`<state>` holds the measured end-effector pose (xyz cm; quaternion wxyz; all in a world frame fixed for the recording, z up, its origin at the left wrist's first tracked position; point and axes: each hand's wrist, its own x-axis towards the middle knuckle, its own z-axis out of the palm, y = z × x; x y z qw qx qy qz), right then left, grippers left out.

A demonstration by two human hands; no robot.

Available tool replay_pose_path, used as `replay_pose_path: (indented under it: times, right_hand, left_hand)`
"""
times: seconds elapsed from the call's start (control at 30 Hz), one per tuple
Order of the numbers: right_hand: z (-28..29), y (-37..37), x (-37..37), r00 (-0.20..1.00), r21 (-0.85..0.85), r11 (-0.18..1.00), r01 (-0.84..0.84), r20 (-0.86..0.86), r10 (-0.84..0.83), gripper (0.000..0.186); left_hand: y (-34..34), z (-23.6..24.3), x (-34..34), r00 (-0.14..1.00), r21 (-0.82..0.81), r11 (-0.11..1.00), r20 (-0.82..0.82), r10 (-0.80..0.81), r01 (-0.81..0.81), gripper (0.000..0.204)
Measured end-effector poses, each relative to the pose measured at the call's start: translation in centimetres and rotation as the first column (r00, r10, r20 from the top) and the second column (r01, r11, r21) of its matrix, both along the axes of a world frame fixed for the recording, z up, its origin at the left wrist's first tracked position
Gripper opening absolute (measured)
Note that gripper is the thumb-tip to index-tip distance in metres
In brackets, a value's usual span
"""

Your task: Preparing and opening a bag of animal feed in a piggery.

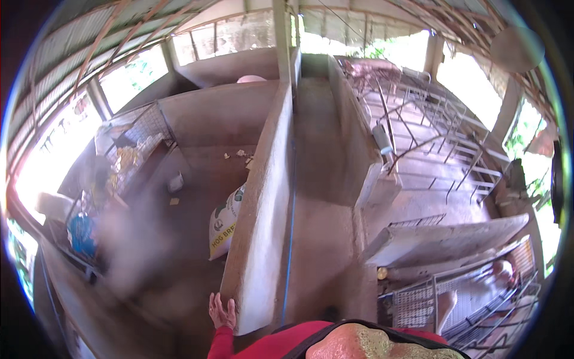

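Observation:
My left hand [222, 311], at the end of a red sleeve, is at the near end of a low concrete wall [258, 173]. Its fingers are spread and hold nothing, and they seem to rest against the wall's edge. Just beyond, on the left side of this wall, a white printed feed sack [226, 222] leans in a pen. My right hand is out of view.
Right of the wall runs a narrow passage [323, 239] with a blue line [290, 233] along its edge. Metal pen frames [436, 131] fill the right side. Below them are a slab [448, 242] and a barred pen [430, 302]. A blue bundle [82, 234] sits far left.

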<state>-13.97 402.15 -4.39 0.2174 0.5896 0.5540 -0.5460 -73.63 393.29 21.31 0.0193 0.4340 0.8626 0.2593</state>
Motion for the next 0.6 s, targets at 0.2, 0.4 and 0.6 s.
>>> replay_pose_path:
  times: [0.2,0.4,0.6]
  right_hand:
    - [-6.2,5.5,1.8,0.984,-0.087,0.981,0.175,0.026,-0.174,0.066]
    - [3.1,17.9,-4.4,0.994,-0.076,0.995,-0.068,0.075,0.074,0.078]
    - [9.2,27.6,-11.8,0.792,-0.433,0.779,0.453,-0.207,-0.575,0.073]
  left_hand:
    - [2.7,-4.2,-0.4,0.999,0.077,0.997,0.022,-0.026,0.024,0.06]
    - [8.2,3.4,3.0,0.994,-0.143,0.989,0.09,0.06,-0.047,0.069]
    - [18.3,5.3,2.5,0.985,-0.067,0.995,0.162,-0.064,0.076,0.056]
